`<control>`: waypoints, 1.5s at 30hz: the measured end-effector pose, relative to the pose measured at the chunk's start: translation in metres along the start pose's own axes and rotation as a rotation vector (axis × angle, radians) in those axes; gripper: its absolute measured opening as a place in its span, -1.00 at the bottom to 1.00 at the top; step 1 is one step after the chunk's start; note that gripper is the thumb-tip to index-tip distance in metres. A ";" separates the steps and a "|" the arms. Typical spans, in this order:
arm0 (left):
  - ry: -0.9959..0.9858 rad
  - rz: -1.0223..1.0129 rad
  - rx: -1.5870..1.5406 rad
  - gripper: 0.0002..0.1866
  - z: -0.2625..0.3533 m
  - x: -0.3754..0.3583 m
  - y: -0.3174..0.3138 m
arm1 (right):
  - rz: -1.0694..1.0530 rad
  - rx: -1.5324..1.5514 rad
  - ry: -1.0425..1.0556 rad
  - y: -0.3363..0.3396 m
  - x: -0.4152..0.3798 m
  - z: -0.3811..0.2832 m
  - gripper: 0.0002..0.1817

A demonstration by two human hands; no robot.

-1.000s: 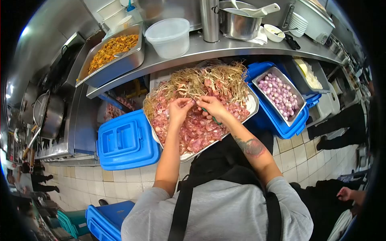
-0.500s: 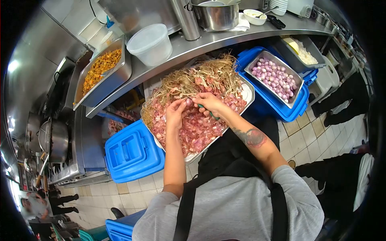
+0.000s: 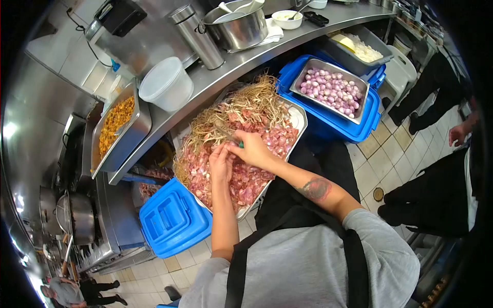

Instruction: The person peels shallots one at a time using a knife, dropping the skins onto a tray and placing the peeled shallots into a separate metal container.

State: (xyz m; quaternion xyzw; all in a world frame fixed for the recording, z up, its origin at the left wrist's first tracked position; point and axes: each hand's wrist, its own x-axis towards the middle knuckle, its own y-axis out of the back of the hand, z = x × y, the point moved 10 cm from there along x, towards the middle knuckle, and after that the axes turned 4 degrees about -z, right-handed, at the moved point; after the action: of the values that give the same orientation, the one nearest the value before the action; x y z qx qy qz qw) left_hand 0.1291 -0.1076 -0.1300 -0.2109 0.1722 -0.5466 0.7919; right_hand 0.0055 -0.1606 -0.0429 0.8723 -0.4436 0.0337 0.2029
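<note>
Head view, left hand: the left hand [image 3: 221,160] was raised over the tray [image 3: 301,122], fingers drawn together at the tips; whether a small piece sat between them could not be told.
Right hand: the right hand [image 3: 252,149] was closed around the green handle of a knife [image 3: 241,145], its fingertips close against the left hand's.
Knife: it lay mostly hidden in the right hand, above the tray's contents, just right of the left fingertips; its blade was hard to make out.
Peelings: pink peelings [image 3: 245,186] spread below both hands and toward the near and right parts of the tray.
Roots: stringy, straw-coloured roots [image 3: 257,92] were heaped on the far side, beyond the hands.
Shallots: pink-purple shallots [image 3: 331,88] filled a metal pan [image 3: 358,114] to the far right, well apart from the hands, above a blue bin [image 3: 362,132].
Near left: a blue lid [image 3: 177,220] lay beside the tray.
Counter: beyond the tray, a plastic tub [image 3: 167,86], a flask [image 3: 199,40] and a pot [image 3: 237,32] stood on the steel counter [image 3: 246,64].
</note>
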 end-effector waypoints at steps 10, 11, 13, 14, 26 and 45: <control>-0.127 0.035 0.150 -0.87 0.027 0.005 -0.025 | 0.137 -0.035 0.153 0.023 -0.017 -0.019 -0.79; -0.133 0.055 0.229 -0.87 0.030 0.006 -0.036 | 0.159 0.006 0.169 0.028 -0.018 -0.021 -0.78; -0.237 0.030 0.345 -0.85 0.038 0.010 -0.047 | 0.211 0.018 0.219 0.041 -0.019 -0.025 -0.71; -0.242 0.023 0.364 -0.87 0.034 0.014 -0.046 | 0.230 0.043 0.240 0.046 -0.021 -0.025 -0.71; -0.423 0.107 1.248 -0.76 0.048 0.016 -0.088 | 0.126 0.000 0.141 0.034 -0.007 0.013 -0.53; -0.239 -0.050 1.544 -0.90 0.003 0.024 -0.054 | 0.341 -0.103 0.032 0.107 -0.038 -0.002 -0.64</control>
State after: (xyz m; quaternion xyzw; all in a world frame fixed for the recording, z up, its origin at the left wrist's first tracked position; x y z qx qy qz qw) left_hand 0.0958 -0.1467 -0.1002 0.3383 -0.3482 -0.5030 0.7151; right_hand -0.1017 -0.1873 -0.0152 0.7724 -0.5828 0.0586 0.2455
